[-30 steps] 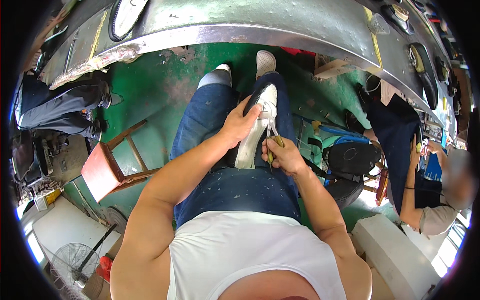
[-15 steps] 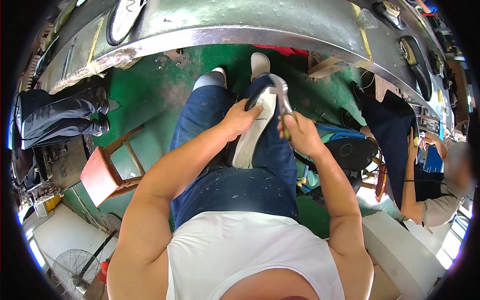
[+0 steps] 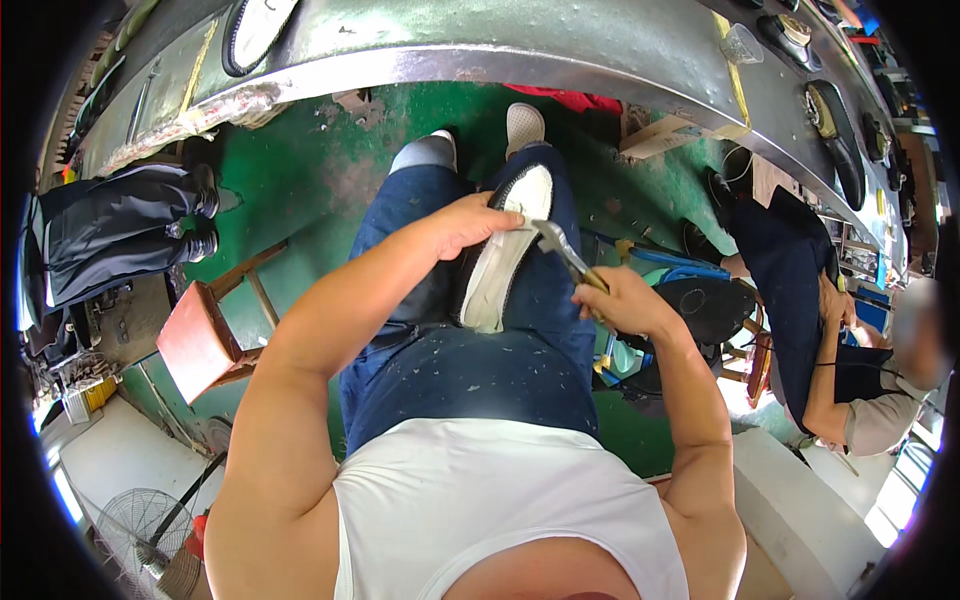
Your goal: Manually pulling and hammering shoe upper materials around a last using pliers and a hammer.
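The left hand point(image 3: 470, 222) pressed a white-soled shoe point(image 3: 505, 255), sole up, against the person's lap, fingers curled over its edge. The right hand point(image 3: 625, 300) gripped pincers point(image 3: 562, 250), whose head touched the sole's rim; the lasting pull seemingly needed firm bracing. Beyond lay a green floor point(image 3: 310, 170) and a long metal bench point(image 3: 480, 40).

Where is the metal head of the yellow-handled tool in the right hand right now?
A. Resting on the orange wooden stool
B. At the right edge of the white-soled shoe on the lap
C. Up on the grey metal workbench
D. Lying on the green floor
B: the right hand grips the yellow-handled tool, and its metal head sits at the right edge of the white-soled shoe, which the left hand steadies on the lap.
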A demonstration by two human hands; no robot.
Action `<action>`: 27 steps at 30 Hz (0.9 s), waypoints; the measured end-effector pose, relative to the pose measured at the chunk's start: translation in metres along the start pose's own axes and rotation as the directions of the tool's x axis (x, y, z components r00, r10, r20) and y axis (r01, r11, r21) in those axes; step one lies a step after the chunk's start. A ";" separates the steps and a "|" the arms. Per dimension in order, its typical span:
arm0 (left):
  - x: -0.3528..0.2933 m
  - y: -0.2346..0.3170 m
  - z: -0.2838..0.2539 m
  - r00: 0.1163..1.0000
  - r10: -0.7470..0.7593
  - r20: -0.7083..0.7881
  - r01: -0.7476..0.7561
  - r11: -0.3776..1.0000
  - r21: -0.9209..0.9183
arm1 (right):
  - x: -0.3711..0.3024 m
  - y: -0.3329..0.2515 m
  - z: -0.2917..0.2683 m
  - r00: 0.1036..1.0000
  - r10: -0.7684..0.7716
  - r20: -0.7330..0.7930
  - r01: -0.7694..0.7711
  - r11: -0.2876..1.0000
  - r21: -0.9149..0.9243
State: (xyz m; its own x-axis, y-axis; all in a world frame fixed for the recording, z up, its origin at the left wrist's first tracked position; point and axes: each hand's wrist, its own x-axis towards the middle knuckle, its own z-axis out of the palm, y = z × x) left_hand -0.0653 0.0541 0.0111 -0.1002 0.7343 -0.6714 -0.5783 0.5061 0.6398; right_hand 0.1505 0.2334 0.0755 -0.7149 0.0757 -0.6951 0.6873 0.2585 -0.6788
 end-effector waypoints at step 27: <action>0.003 -0.023 -0.010 0.996 0.078 -0.054 -0.075 0.996 0.054 | 0.003 0.002 0.062 0.973 -0.179 -0.142 0.130 0.945 -0.299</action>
State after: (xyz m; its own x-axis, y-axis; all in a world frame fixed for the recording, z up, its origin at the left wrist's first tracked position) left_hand -0.0606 0.0402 -0.0093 -0.1886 0.7457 -0.6390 -0.5246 0.4736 0.7075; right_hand 0.1575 0.1743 0.0576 -0.8374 0.1643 -0.5213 0.5181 0.5423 -0.6614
